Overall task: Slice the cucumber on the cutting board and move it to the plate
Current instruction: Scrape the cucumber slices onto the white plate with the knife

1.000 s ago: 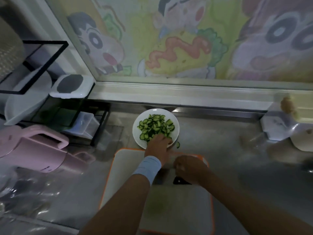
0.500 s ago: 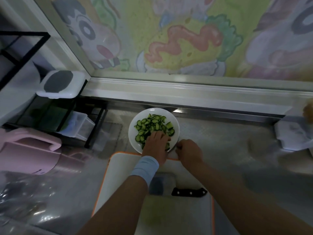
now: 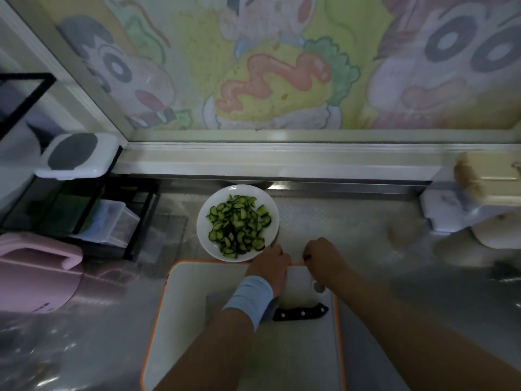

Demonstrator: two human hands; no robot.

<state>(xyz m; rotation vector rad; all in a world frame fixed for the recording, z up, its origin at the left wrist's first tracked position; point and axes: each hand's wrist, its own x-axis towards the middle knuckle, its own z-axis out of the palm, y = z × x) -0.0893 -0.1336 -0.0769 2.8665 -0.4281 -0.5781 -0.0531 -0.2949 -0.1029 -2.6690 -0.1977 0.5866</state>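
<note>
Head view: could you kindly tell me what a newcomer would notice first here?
The white plate heaped with green cucumber slices, just beyond the orange-edged cutting board. The left hand and right hand sit at the board's far edge beside it, below a bright cartoon mural.

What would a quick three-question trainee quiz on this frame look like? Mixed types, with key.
1. True or false: the right hand holds the knife.
2. Where is the pile of cucumber slices? A) plate B) cutting board C) neither
3. Fill in: the blue wristband is on the ___ hand.
Key: 1 false, the knife lies on the cutting board; 2 A; 3 left hand.
</note>
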